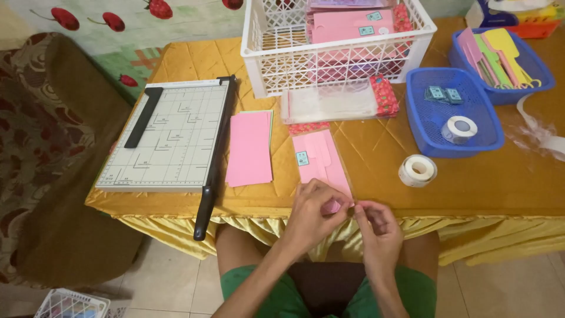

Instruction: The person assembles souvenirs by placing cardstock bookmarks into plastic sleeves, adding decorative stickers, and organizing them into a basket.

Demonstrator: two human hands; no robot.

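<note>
On the bench (471, 188), the paper cutter (168, 138) lies at the left, a stack of cards (249, 148) just right of it. The packet (321, 160) lies at the near edge, under both hands. Behind stands the crate (338, 44); right of it, two baskets (450, 112), a tape roll (417, 171) before them.

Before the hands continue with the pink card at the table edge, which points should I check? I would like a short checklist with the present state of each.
1. Left hand holds the pink card in its clear sleeve: ok.
2. Right hand pinches at the sleeve's near end: ok.
3. Sleeve lies flat on the yellow tablecloth: ok.
4. Sleeve end closed: cannot tell, fingers hide it.
5. Tape roll within reach: ok, likely.
6. Paper cutter blade arm down, apart from the hands: ok.
</note>
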